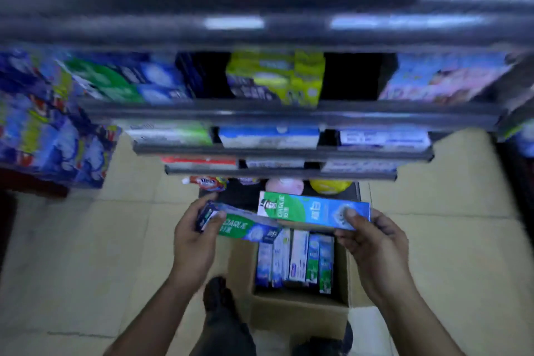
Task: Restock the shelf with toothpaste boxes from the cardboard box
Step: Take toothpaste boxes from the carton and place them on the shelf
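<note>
Two grips, each closed on one box: left hand [196, 243] curls round the left toothpaste box [245, 229] at its end, right hand [372, 243] pinches the right toothpaste box [315, 209]. Both hover over the cardboard box [289, 312] on the floor, about five spare boxes [299, 263] upright inside, below the shelf [289, 117].

Bare forearms [150, 321] — dk trousers [228, 332].

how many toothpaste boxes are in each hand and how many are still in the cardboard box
held in left hand: 1, the lower Darlie box
held in right hand: 1, the upper Darlie box
standing in cardboard box: 5 upright boxes visible, blurred
total: 7
</note>
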